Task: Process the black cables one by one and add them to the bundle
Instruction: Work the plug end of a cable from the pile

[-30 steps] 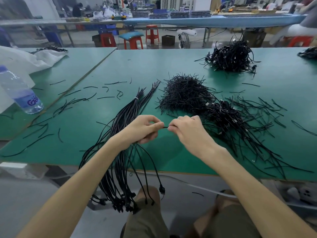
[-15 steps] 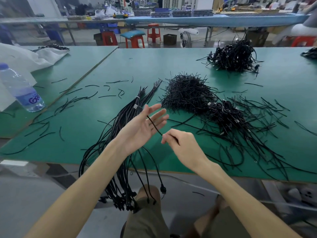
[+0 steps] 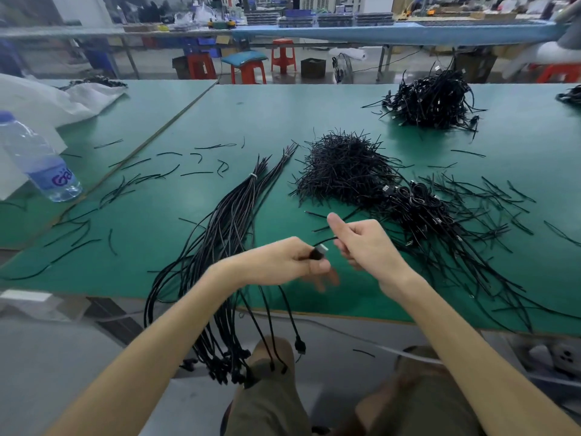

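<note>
Our left hand [image 3: 283,262], spread flat a moment ago, now grips the silver-tipped plug [image 3: 319,251] of a thin black cable [image 3: 327,240]; our right hand [image 3: 367,247] pinches its cord.

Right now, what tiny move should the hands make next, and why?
Probably draw the right hand along the black cable to straighten it. The left hand pinches its connector, only a short stretch shows between the hands, and the bundle beside them lies in straight strands.

I am counting one water bottle [image 3: 41,158], one tied bundle [image 3: 232,215], one tie heap [image 3: 342,165], two cable heaps [image 3: 430,99] [image 3: 418,209]; my left hand [image 3: 283,262] and right hand [image 3: 369,247] are holding one cable [image 3: 319,251].
</note>
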### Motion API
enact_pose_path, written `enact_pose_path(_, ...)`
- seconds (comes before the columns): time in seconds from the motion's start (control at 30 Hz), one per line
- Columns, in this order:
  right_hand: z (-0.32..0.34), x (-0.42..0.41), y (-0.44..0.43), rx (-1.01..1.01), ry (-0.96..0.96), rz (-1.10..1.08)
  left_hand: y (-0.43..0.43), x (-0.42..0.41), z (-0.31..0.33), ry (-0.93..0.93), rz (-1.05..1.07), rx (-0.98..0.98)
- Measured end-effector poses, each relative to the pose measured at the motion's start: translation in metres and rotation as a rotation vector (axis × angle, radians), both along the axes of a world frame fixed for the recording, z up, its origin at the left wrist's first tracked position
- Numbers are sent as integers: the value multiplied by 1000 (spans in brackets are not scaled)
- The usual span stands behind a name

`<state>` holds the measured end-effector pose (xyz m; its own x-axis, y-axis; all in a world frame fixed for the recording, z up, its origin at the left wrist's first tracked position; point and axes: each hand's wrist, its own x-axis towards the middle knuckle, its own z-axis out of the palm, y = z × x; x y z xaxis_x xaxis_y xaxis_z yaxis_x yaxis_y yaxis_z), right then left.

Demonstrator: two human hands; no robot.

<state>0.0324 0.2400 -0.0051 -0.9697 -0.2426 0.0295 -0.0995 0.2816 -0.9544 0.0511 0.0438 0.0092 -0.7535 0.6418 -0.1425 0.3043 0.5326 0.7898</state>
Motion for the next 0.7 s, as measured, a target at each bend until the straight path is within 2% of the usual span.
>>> enact_pose_path(0.1, 8, 8, -9, 1, 154, -20, 11, -4, -8, 42, 195, 66)
enact_pose_path(0.27, 12, 17, -17, 117, 385, -96, 7, -1, -18, -312, 45, 471)
enact_pose_path(0.4, 8, 29, -25, 93, 468, -93, 9, 0, -15, -437, 74, 764)
enact_pose_path(0.47, -4, 37, -35, 131, 465, -8, 11, -3, -10, -465, 165, 872)
enact_pose_path(0.53, -18, 41, -44, 113, 365, 96, 12, -7, -6, -444, 282, 1010)
enact_pose_path(0.63, -32, 27, -37, 135, 270, 84, 3, -13, 9, -476, 446, 1307)
enact_pose_path(0.7, -37, 14, -27, 213, 249, 102, -13, -14, 19, -447, 502, 1335)
